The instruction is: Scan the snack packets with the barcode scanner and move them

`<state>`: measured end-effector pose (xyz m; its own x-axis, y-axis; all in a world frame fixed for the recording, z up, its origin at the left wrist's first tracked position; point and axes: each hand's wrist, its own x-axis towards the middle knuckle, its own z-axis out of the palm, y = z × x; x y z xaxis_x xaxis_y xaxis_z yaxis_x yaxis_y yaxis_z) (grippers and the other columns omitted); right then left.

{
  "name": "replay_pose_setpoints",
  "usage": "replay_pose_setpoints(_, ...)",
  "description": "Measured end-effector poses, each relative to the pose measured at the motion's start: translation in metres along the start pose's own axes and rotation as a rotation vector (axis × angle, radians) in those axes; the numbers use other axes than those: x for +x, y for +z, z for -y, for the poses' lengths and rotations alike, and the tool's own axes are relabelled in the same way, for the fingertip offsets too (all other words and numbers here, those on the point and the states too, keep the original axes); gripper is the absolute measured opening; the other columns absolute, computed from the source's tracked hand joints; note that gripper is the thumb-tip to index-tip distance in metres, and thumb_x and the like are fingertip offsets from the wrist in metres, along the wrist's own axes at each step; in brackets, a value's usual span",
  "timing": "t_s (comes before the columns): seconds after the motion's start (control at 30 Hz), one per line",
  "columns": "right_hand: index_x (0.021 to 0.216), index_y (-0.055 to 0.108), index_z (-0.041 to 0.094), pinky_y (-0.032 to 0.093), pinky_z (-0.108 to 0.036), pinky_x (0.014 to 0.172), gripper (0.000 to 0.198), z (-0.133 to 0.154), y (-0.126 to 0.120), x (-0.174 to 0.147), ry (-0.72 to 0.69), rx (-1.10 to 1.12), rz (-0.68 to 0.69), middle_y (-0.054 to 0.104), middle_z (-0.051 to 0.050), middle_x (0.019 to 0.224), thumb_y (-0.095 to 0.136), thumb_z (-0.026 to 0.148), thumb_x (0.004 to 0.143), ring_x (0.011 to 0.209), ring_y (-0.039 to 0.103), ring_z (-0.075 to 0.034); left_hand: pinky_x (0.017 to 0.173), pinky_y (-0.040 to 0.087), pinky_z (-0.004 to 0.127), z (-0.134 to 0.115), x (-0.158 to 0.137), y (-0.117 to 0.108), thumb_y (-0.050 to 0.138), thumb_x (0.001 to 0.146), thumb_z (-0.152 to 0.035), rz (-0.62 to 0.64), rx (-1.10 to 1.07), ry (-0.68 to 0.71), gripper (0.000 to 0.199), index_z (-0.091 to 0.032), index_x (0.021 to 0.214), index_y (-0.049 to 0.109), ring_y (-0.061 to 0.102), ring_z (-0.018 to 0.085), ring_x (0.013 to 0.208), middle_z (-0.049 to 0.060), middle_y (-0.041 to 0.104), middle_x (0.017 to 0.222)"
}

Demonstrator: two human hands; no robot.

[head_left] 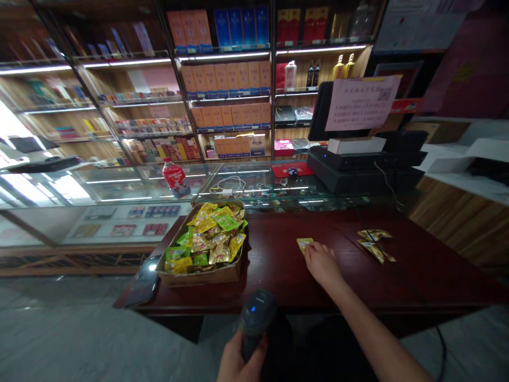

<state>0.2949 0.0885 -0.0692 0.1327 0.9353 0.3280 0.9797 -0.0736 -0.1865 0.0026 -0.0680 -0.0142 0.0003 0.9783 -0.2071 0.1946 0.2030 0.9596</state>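
My left hand (240, 356) is wrapped round the handle of a dark barcode scanner (259, 307) with a small blue light, held low in front of the table's near edge. On the dark red table my right hand (323, 261) has its fingers on a small yellow snack packet (304, 244), which lies partly under them. A cardboard box (214, 277) filled with yellow, green and gold snack packets (210, 239) stands to the left. Two gold packets (374, 243) lie on the table to the right of my right hand.
A dark phone (143, 282) lies at the table's left edge. Behind the table, a glass counter (254, 180) bears a red bottle (175, 179), a white cable (227, 187), a mouse (293, 172) and a monitor (321, 112) with a paper notice. Shelves of boxed goods line the wall.
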Motion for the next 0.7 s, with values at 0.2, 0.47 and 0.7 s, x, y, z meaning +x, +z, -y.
replay_pose_setpoints(0.2,0.101,0.077,0.026,0.046,-0.044,0.095,0.022,0.058,0.001,-0.057,-0.013,0.163,-0.106,0.059,-0.013,0.134,0.057,0.027,0.09,0.116,0.057,-0.032,0.036,0.028,0.019,-0.01,-0.01,0.009,0.066,0.078,-0.061,0.065,-0.059,-0.067,0.046,-0.016,0.086,0.06,0.035,0.008,0.036,-0.009,0.041,0.046)
replay_pose_setpoints(0.47,0.138,0.058,0.019,0.044,-0.047,0.095,0.047,0.055,0.008,-0.054,0.19,0.274,-0.167,0.065,-0.017,0.132,0.04,0.036,0.099,0.118,0.059,-0.032,0.034,0.03,0.018,-0.023,0.0,0.001,0.07,0.075,-0.056,0.09,-0.057,-0.071,0.043,-0.016,0.087,0.059,0.037,0.007,0.035,-0.01,0.042,0.045)
replay_pose_setpoints(0.7,0.148,0.047,0.016,0.014,-0.071,0.111,0.058,0.082,0.008,-0.055,0.175,0.127,-0.122,0.055,-0.023,0.143,0.048,0.042,0.096,0.136,0.045,-0.039,0.033,0.031,0.018,-0.028,0.012,0.005,0.072,0.073,-0.057,0.051,-0.058,-0.057,0.044,-0.017,0.082,0.059,0.038,0.008,0.032,-0.009,0.043,0.042)
